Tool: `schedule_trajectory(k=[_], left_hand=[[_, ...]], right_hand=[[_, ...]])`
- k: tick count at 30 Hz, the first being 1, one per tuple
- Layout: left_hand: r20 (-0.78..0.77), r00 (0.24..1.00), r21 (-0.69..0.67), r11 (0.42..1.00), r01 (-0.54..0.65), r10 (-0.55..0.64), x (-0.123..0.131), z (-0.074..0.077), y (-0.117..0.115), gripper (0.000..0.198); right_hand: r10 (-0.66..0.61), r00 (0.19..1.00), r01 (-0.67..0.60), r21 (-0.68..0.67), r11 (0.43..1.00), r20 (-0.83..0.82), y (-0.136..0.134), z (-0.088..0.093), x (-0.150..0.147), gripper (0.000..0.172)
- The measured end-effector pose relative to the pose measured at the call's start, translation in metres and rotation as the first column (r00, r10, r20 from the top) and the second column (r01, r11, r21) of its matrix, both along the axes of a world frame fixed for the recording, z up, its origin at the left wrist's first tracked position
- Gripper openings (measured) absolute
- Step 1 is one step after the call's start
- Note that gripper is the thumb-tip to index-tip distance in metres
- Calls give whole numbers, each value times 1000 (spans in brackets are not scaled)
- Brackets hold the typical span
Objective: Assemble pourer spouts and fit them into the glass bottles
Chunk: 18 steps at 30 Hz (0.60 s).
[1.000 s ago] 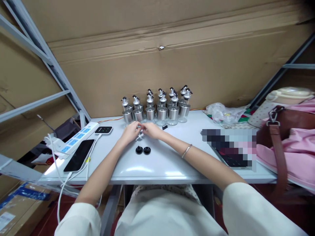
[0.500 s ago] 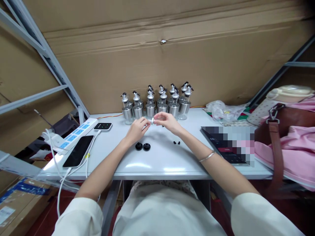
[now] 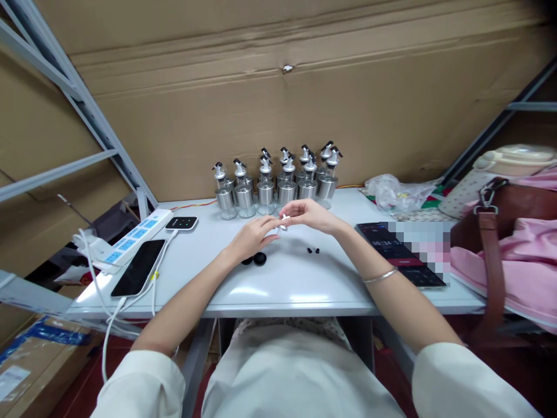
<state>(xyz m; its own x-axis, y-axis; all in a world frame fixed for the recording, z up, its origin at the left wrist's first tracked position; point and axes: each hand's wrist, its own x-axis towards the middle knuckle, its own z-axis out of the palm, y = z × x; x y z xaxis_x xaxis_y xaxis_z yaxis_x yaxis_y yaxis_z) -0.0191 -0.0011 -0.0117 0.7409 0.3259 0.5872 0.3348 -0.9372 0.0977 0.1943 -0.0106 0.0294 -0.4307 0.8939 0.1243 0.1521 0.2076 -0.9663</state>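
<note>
Over the middle of the white table, my left hand [image 3: 256,237] and my right hand [image 3: 310,215] meet at a small white and silver piece [image 3: 284,222]. Fingertips of both hands are closed on it, and its exact shape is too small to tell. Behind them stand several glass and steel bottles [image 3: 287,191] with silver spouts and black levers. Two round black caps [image 3: 260,259] lie below my left hand, one of them partly covered by it. Two tiny black parts [image 3: 313,251] rest below my right hand.
On the left are a power strip [image 3: 134,237], a phone [image 3: 138,268] with white cables and a small device [image 3: 181,223]. A dark phone [image 3: 402,252], plastic bag [image 3: 398,194] and brown-strapped bag [image 3: 491,255] lie right. Cardboard [image 3: 278,116] rises behind.
Both hands have moved a little to the right with the small piece, and it is turned differently. My left hand now partly covers the left black cap.
</note>
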Motion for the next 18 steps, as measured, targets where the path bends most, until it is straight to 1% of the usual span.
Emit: schedule_trajectory(k=[2, 4, 5, 6, 8, 9, 10, 11, 13, 15, 18], left_hand=[[-1, 1000, 1, 1000, 1, -1, 0, 0, 0, 24], [-23, 1000, -10, 1000, 0, 0, 0, 0, 0, 22], [-34, 999, -18, 1000, -2, 2, 0, 0, 0, 21], [-43, 999, -26, 1000, -6, 5, 0, 0, 0, 21], [-46, 999, -38, 999, -7, 6, 0, -1, 1, 21], [-46, 999, -42, 999, -6, 4, 0, -2, 2, 21], [-46, 999, -45, 999, -5, 3, 0, -2, 2, 21], [-48, 999, -47, 999, -5, 3, 0, -2, 1, 21], [-53, 999, -49, 999, -6, 4, 0, -2, 1, 21], [-53, 999, -45, 999, -6, 4, 1, -1, 0, 20], [-43, 999, -31, 1000, -4, 3, 0, -1, 0, 20]], right_hand=[[12, 999, -12, 1, 1000, 46, 0, 3, 8, 35], [37, 978, -38, 4, 999, 203, 2, 4, 19, 33], [67, 945, -68, -8, 998, 319, 3, 4, 24, 31], [114, 893, -107, -41, 993, 436, 4, 3, 30, 32], [234, 759, -176, -154, 972, 608, 6, -2, 37, 34], [283, 703, -192, -209, 959, 652, 7, -5, 39, 36], [315, 664, -199, -247, 949, 678, 8, -8, 40, 36], [330, 643, -198, -266, 943, 692, 9, -11, 40, 36], [329, 634, -189, -272, 944, 700, 10, -16, 37, 32], [311, 642, -171, -265, 949, 700, 11, -19, 35, 27], [247, 662, -134, -212, 968, 707, 11, -19, 34, 20]])
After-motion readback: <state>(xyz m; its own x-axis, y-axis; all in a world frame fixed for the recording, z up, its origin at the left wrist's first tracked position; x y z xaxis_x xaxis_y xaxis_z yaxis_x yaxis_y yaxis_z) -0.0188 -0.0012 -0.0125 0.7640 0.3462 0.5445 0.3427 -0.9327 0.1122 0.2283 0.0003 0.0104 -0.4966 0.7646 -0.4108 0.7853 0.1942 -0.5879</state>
